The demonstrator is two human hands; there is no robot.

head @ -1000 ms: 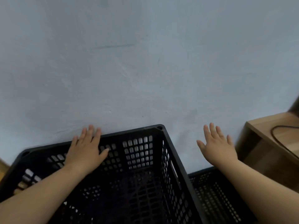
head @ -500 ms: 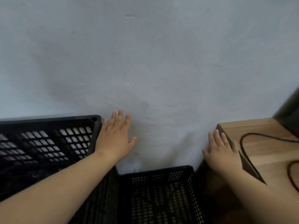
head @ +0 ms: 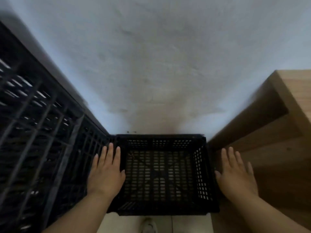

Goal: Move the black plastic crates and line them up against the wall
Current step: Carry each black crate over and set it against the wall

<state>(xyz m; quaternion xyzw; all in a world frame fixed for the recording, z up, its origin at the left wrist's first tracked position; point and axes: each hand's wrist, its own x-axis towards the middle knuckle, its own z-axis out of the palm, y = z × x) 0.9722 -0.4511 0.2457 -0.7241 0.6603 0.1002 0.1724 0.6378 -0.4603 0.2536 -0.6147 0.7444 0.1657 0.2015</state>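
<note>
A small black plastic crate (head: 161, 172) sits on the floor with its far side against the pale wall (head: 159, 64). A taller black crate (head: 38, 140) stands directly to its left, also at the wall. My left hand (head: 106, 174) hovers flat, fingers spread, over the small crate's left rim beside the tall crate. My right hand (head: 235, 172) is flat and spread just past the small crate's right rim. Neither hand holds anything.
A wooden cabinet (head: 272, 132) stands close against the small crate's right side. A strip of light tiled floor (head: 185, 222) shows in front of the crate, with a shoe tip (head: 149, 225) on it.
The view has tilted down and shifted right, from the tall crate to the small crate. Both hands have dropped from near the wall to either side of the small crate.
</note>
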